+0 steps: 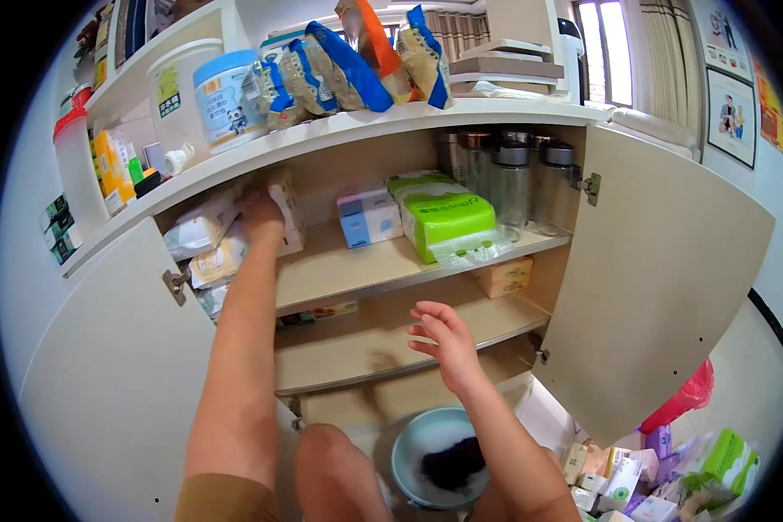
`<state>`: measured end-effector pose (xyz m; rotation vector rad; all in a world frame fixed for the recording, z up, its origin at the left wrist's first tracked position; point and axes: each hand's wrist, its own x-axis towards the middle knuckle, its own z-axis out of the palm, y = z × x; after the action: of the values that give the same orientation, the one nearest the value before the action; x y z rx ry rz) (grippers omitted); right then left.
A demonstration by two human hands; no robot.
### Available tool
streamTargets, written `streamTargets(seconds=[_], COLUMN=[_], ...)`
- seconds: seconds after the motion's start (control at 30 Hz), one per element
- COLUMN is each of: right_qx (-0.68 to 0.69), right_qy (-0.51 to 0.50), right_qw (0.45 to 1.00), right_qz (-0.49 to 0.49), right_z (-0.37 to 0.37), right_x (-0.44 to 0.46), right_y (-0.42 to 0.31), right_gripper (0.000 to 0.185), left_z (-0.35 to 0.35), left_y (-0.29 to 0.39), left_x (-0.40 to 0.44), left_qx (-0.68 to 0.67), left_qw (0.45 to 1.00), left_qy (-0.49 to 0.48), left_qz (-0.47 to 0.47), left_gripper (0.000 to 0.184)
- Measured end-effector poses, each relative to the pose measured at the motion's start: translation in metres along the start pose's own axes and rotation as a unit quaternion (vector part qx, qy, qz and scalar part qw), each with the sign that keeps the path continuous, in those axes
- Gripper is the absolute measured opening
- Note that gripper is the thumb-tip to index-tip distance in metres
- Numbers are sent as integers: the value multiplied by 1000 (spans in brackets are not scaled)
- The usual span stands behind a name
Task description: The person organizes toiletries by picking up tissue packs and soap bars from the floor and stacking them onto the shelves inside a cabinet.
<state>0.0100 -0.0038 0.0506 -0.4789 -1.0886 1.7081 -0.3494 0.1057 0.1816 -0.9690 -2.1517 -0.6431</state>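
My left hand (pixel 261 216) reaches into the left end of the upper cabinet shelf. It is against a pale tissue pack (pixel 287 209) standing on its right; its fingertips are hidden, so its grip is unclear. Left of it, white soft packs (pixel 204 224) are stacked with a yellowish pack (pixel 221 259) among them. My right hand (pixel 448 341) hangs in front of the lower shelves, fingers apart and holding nothing. Farther along the upper shelf sit a pink-and-blue box (pixel 370 216) and a green tissue pack (pixel 444 213).
Glass bottles (pixel 511 187) stand at the shelf's right end. Both cabinet doors (pixel 661 278) hang open. Below me is a light-blue basin (pixel 400 461) with suds and dark cloth. Several packs (pixel 622 483) are heaped on the floor. Blue-trimmed bags (pixel 348 70) stand on the countertop.
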Motion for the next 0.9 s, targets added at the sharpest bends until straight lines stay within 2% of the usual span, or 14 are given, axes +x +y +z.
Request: streamTargets(seconds=[0.1, 0.13, 0.2, 0.23, 0.3, 0.4, 0.43, 0.47, 0.53, 0.67, 0.73, 0.8, 0.9], right_qx=[4, 5, 7, 3, -1, -14, -15, -16, -25, -56, -60, -82, -104], right_qy=[-1, 0, 2, 0, 5, 24, 16, 12, 16, 40, 68, 77, 120], right_qw=[1000, 1000, 1000, 1000, 1000, 1000, 1000, 1000, 1000, 997, 995, 991, 982], right_qz=[-3, 1, 5, 6, 6, 8, 4, -1, -11, -35, -44, -71, -102], right_z=[-3, -4, -7, -8, -11, -16, -18, -20, -23, -32, -38, -45, -57], right_x=[-2, -3, -4, -4, -6, -9, -9, -11, -14, -21, -25, -31, -44], right_y=[-3, -4, -6, -6, -8, -11, -12, -12, -16, -24, -29, -37, -50], right_gripper=[24, 24, 24, 24, 24, 24, 24, 24, 23, 21, 21, 21, 21], left_z=[25, 6, -54, -55, -57, -58, -46, -35, -60, -94, -95, -100, -119], left_y=[-7, 3, 30, 34, 41, 60, 66, 72, 92, 132, 150, 169, 196], left_x=[8, -2, -40, -49, -64, -84, -90, -97, -124, -183, -207, -231, -269], left_qx=[-4, -5, -30, -31, -109, -193, -181, -194, -355, -431, -498, -509, -569], left_qw=[999, 999, 997, 997, 992, 979, 975, 974, 929, 894, 853, 842, 785], left_qy=[38, 37, -29, -30, 56, 57, 128, 115, 105, 37, -42, -68, -180], left_qz=[13, 15, -64, -62, -17, -35, 3, 16, 26, 118, 148, 167, 164], left_gripper=[49, 49, 57, 57, 64, 67, 62, 62, 58, 55, 53, 51, 51])
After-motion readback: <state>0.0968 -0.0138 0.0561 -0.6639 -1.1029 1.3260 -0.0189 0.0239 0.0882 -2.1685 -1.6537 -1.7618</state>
